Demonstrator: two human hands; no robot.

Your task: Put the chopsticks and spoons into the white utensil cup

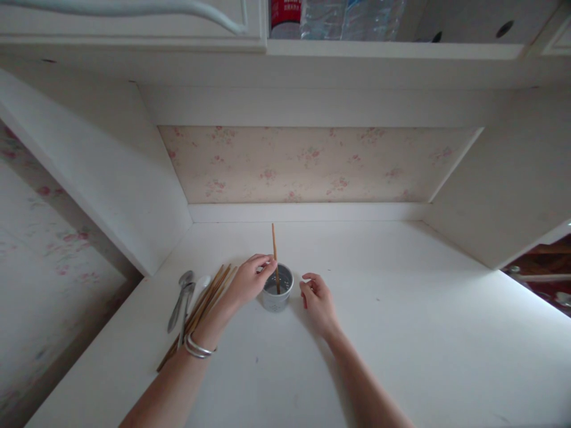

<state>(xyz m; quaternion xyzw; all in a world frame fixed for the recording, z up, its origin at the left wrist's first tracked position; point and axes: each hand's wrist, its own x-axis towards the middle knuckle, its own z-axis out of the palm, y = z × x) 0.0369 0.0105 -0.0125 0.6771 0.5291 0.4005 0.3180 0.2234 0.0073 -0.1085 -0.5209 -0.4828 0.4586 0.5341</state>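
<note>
My left hand (253,276) pinches a wooden chopstick (275,244) that stands nearly upright, its lower end inside a metal utensil holder (275,301) with small holes in its wall. To the right of the holder, apart from it, is my right hand (317,300), fingers loosely curled with a gap between them and nothing seen in them. Several more chopsticks (209,297) lie in a bundle on the left, partly hidden under my left wrist. Beside them are a metal spoon (179,300), another metal utensil (185,312) and a white spoon (203,282).
Everything rests on a white tabletop (423,333) closed in by a left side panel (102,160) and a right side panel (513,178). Overhead, a shelf (392,50) holds plastic bottles (323,21). A cabinet door handle (169,8) juts out at upper left.
</note>
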